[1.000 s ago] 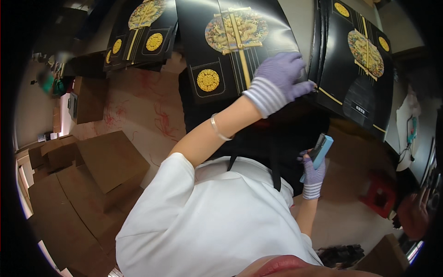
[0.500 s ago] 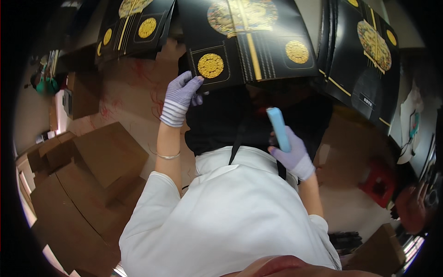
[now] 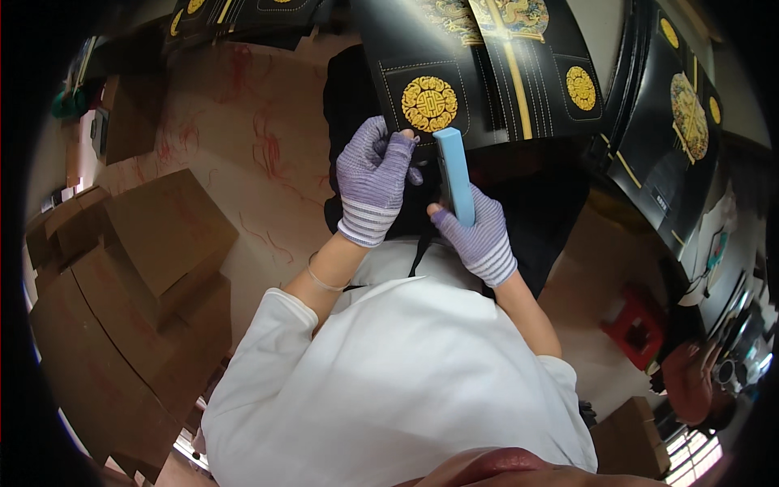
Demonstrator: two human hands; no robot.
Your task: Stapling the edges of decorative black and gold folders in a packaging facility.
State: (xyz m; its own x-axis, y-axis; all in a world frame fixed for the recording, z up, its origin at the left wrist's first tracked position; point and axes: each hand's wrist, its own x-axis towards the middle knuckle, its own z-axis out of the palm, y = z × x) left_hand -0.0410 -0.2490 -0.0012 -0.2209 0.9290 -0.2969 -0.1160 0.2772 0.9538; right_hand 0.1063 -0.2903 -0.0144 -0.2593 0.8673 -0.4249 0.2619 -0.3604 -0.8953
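Black printed sheet (image 3: pixel 487 73) cut off above

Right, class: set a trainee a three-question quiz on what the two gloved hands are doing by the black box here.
1. True or false: the right hand holds a blue tool.
2. What does the left hand touch? A) red stool B) black box flap C) brown carton
3. Fill in: the round emblem on the flap is ____ coloured.

Key: 1 true; 2 B; 3 gold.
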